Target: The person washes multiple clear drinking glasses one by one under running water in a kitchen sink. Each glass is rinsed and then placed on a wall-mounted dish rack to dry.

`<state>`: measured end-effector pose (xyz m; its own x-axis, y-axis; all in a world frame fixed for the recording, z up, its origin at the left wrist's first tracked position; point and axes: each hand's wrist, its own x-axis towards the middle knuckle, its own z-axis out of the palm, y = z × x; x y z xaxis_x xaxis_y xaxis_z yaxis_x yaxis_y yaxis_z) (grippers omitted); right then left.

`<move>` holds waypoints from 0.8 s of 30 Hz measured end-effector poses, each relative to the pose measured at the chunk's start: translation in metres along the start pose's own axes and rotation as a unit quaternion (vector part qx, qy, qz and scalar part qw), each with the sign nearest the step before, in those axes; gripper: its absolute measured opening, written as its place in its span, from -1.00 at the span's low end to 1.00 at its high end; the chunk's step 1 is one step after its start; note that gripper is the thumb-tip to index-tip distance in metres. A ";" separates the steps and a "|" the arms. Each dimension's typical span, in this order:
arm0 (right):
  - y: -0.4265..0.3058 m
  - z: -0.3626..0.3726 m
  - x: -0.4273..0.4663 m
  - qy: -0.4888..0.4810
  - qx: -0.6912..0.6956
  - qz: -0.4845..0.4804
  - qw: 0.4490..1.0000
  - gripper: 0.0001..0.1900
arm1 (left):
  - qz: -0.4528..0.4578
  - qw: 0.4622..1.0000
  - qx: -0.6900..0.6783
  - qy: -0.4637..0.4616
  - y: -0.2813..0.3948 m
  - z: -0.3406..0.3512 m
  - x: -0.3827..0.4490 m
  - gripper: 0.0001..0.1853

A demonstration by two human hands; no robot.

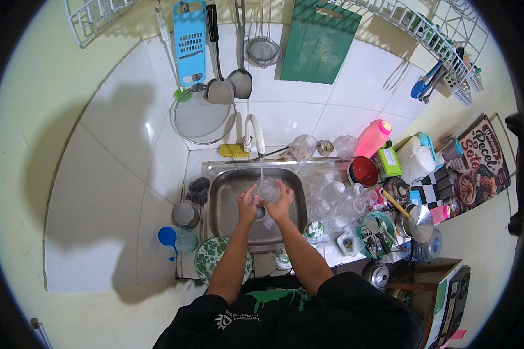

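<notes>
Water runs from the white gooseneck faucet onto a clear plastic container, which both hands hold over the stainless steel sink. My left hand grips the container's left side. On its right side is my right hand, fingers curled around the wall. The sink's drain shows between my wrists. Many clear plastic jars and cups crowd the counter just right of the basin. A yellow brush lies behind the sink, left of the faucet.
Left of the sink are a dark scouring pad, a grey cup and a blue-lidded bottle. A green-and-white enamel plate sits at the front edge. A green basin of utensils and a red bowl stand at right.
</notes>
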<state>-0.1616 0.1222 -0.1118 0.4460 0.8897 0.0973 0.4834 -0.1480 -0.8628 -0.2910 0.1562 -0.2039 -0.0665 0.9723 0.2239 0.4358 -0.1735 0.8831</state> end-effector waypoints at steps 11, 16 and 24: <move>-0.007 -0.010 0.000 0.045 -0.066 -0.091 0.993 -0.01 | -0.181 0.882 -0.422 -0.104 0.037 0.013 0.005 -0.34; 0.005 -0.009 -0.006 0.051 -0.080 -0.086 0.992 0.03 | -0.247 0.856 -0.445 -0.092 0.046 0.017 0.004 -0.28; 0.013 -0.003 -0.010 0.047 -0.061 -0.073 0.994 -0.07 | -0.243 0.846 -0.461 -0.114 0.043 0.017 0.001 -0.26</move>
<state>-0.1579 0.1099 -0.1231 0.4301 0.8625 0.2667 0.6324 -0.0770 -0.7708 -0.2569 0.1523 -0.1724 0.1836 0.9506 -0.2501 -0.4846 0.3089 0.8184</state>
